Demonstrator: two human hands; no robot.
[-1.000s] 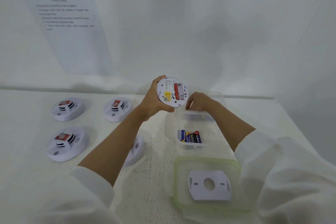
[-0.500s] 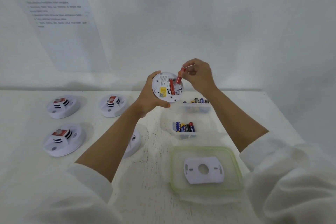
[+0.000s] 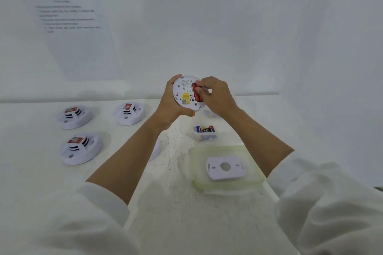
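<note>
1. Left hand [image 3: 173, 107] is wrapped around the edge of a round white smoke detector [image 3: 186, 94], thumb along the bottom rim and fingers round the far side. It's held up off the table with its back facing the camera, so you can see the yellow sticker and the battery slot.
2. Right hand [image 3: 216, 95] has its fingers curled in on a red battery [image 3: 195, 93], fingertips pressing it into the slot. The battery lies lengthwise in there. Can't tell if it's fully seated, the fingers cover the top end.
3. Just below the hands, a small clear tub [image 3: 205, 138] sits on the table with a few more batteries [image 3: 205, 129] in it, mixed colours.
4. Nearer the camera is a clear lid [image 3: 219, 148] with a green rim, lying flat, with a white mounting plate [image 3: 224, 168] on it.
5. Off to the left, three more detectors sit face up on the white table [image 3: 31, 161]: two at the back [image 3: 73, 116] [image 3: 129, 113] and one in front [image 3: 80, 149]. A fourth one [image 3: 156, 148] peeks out from behind the left forearm.
6. A printed sheet of paper [image 3: 70, 27] hangs on the wall at the back left, too blurry to read.
</note>
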